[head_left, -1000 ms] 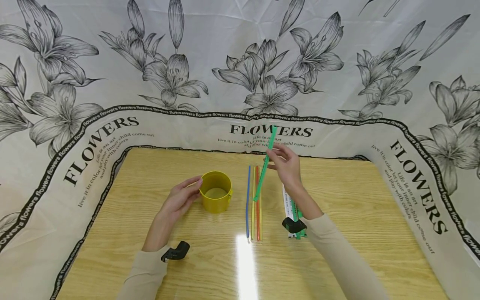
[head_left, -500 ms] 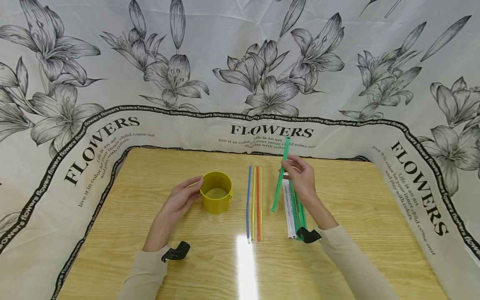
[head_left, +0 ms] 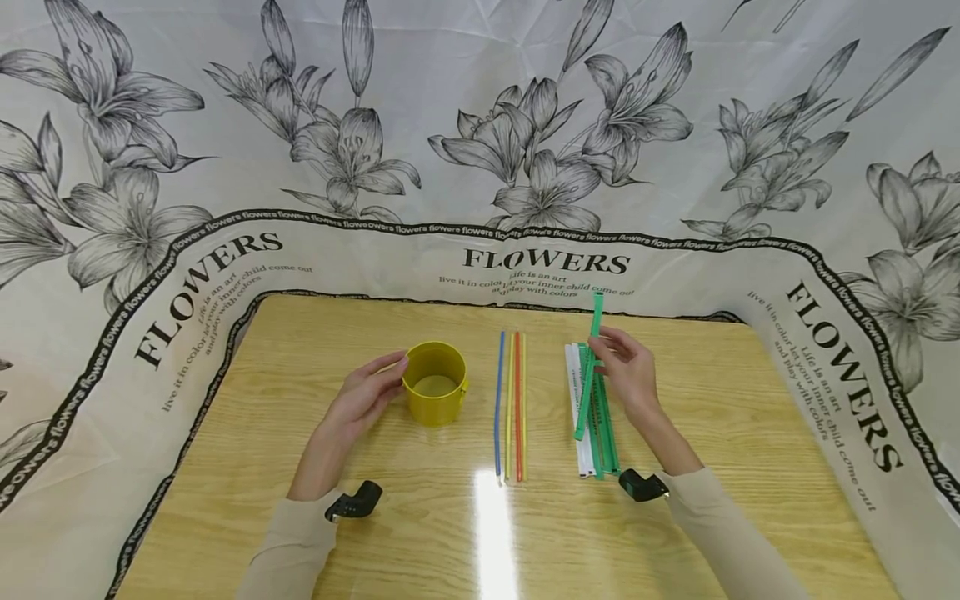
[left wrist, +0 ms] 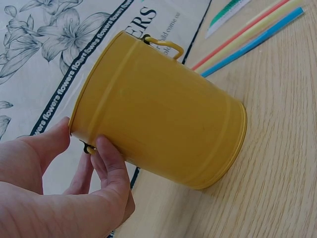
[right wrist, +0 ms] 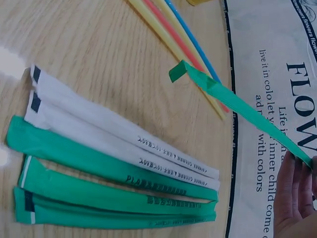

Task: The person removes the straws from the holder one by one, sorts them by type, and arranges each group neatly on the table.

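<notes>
My left hand (head_left: 363, 396) holds a small yellow bucket (head_left: 435, 412) by its rim, the thumb at the lip and the fingers against the outer wall beside a handle (left wrist: 170, 45) loop. The bucket stands upright on the table. On the other side, my right hand (head_left: 632, 375) pinches a green paper-wrapped straw (right wrist: 247, 111) near its far end, raised above a row of wrapped straws. That row has white wrapped straws (right wrist: 124, 131) and several green wrapped straws (right wrist: 99, 161) lying side by side.
Between bucket and wrapped straws lie several bare straws: a blue straw (head_left: 498, 408), a red straw (head_left: 518, 408) and yellow ones flanking the red. A flower-printed cloth (head_left: 360, 258) rises behind the wooden table (head_left: 420, 517) and along its sides.
My right hand has moved right and toward me with the green wrapped straw, from above the bare straws to above the wrapped row. The left hand and bucket stay put.
</notes>
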### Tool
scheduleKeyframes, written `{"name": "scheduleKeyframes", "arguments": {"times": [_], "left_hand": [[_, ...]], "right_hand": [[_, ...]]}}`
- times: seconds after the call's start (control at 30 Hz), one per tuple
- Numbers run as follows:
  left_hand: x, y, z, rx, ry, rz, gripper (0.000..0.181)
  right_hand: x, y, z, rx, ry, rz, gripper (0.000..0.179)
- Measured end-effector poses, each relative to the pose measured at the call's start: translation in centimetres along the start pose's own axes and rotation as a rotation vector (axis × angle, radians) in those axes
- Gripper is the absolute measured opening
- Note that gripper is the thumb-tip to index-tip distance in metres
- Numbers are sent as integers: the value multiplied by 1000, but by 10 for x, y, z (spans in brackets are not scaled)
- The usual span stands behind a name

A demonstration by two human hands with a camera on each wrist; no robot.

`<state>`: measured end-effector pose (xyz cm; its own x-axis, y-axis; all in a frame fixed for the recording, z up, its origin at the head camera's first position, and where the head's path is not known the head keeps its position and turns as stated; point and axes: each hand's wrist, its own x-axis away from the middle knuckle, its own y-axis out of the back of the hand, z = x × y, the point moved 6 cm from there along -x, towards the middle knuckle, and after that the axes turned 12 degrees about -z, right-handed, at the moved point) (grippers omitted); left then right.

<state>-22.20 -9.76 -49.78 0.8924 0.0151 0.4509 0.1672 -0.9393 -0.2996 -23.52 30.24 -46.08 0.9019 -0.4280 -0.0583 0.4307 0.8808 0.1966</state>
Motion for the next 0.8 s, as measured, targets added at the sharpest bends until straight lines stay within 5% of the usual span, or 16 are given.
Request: {"name": "scheduleKeyframes", "arguments": {"times": [0.5, 0.8], "left_hand": [[1, -1, 0, 37, -16, 54, 47], [-3, 0, 1, 9, -10, -15, 46]], "right_hand": [[-4, 38, -31, 96, 14, -24, 46], [-1, 52, -45, 179, 25, -8, 46]]}}
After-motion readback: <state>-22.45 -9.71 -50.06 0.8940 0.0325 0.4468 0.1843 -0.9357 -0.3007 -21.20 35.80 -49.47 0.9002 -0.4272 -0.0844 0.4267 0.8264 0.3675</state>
